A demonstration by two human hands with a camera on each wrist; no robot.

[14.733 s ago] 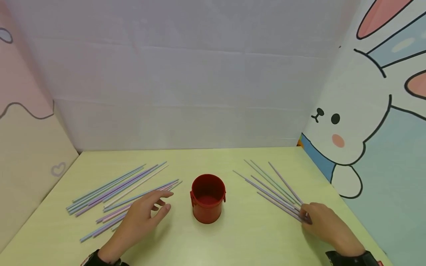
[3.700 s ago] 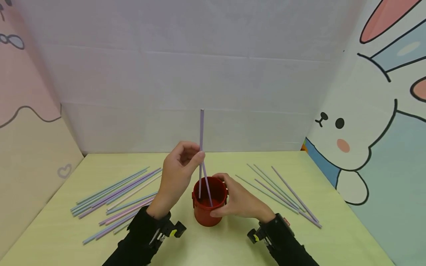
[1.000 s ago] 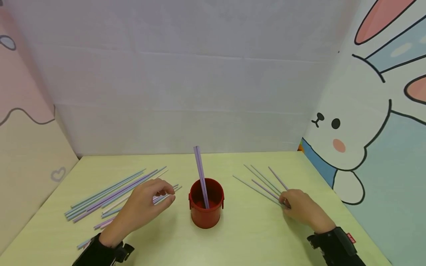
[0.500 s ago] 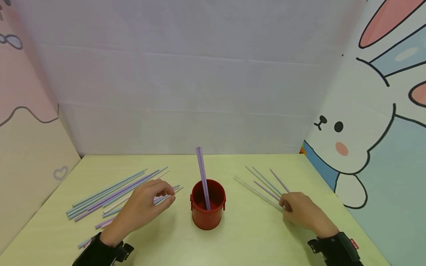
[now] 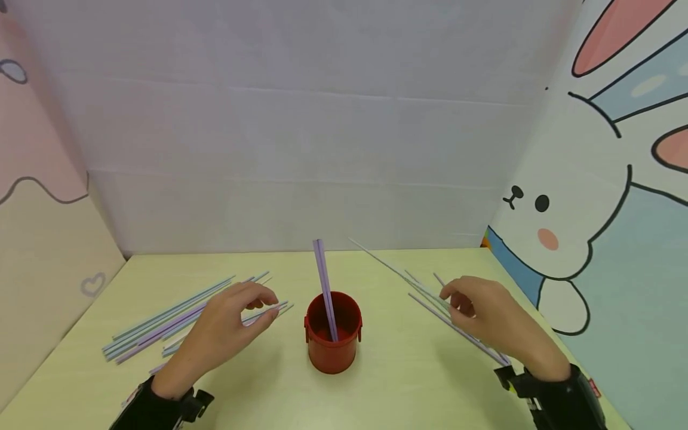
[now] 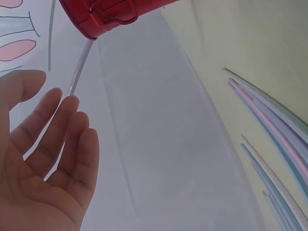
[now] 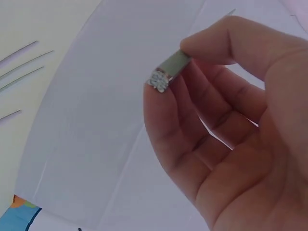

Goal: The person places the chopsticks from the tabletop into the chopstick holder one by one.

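Note:
In the head view my right hand (image 5: 494,325) pinches a thin pale green stick (image 5: 376,258) between thumb and forefinger, raised above the table and slanting toward the back left. The right wrist view shows the whitish, shiny end of this green stick (image 7: 173,65) at the fingertips. A small red bucket (image 5: 332,357) stands upright mid-table, with purple sticks (image 5: 324,280) leaning inside it. My left hand (image 5: 228,334) hovers over the left-hand sticks, its fingers loosely bent. The left wrist view shows nothing in this left hand (image 6: 53,154).
Several pastel sticks (image 5: 172,313) lie on the left of the table, partly hidden by my left hand. Under and beside my right hand lie other sticks, one of them purple (image 5: 457,329). A white back wall (image 5: 301,149) and printed side panels (image 5: 634,251) enclose the table.
Earlier the bucket was empty; then both hands were at it with purple sticks, which now stand inside. Since half a second ago my right hand has lifted a green stick off the table.

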